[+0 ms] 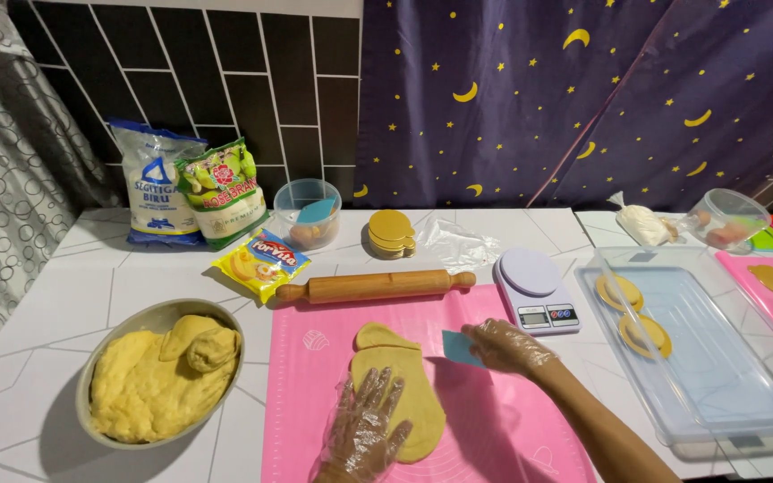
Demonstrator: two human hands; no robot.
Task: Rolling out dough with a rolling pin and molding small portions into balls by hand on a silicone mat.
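Dough lies rolled flat on the pink mat on the tabletop. The left hand, gloved, presses on it with fingers spread flat, grip apart. The right hand has its grip pinched on a blue scraper at the dough's edge.

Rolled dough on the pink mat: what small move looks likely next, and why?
Probably a downward press of the blue scraper into the flattened dough. The right hand holds the scraper's edge at the dough's right side, while the left hand lies flat on the dough, steadying it on the pink mat. Whether it has begun to cut is not visible.
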